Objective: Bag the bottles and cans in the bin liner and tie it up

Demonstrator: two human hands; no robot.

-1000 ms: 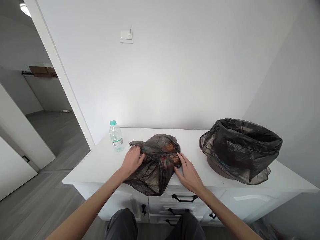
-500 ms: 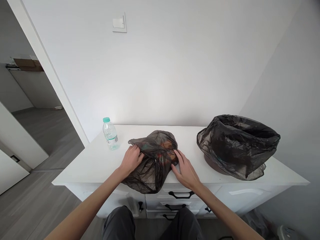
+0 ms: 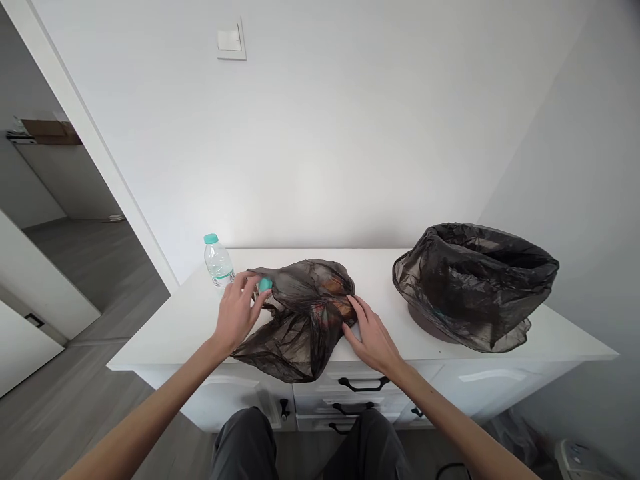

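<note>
A thin black plastic bag [image 3: 300,333] lies crumpled on the white cabinet top, with orange and red contents showing through. My left hand [image 3: 237,310] is at the bag's left opening, its thumb and fingers closed around a teal cap [image 3: 265,285]. Whether a bottle is attached to that cap is hard to make out. Against the bag's right side, my right hand [image 3: 373,337] grips the plastic with thumb and fingertips. A clear bottle [image 3: 219,261] with a teal lid stands upright just behind my left hand, which hides its lower part.
A brown bin [image 3: 430,327] lined with a black bag [image 3: 475,293] stands on the right of the cabinet top [image 3: 165,333]. Behind is a white wall with a light switch [image 3: 230,39]. Drawers with black handles [image 3: 364,385] are below. A doorway opens at left.
My left hand has moved left, out from the bag's folds, and the teal cap now shows at its fingers. My right hand keeps its place on the bag.
</note>
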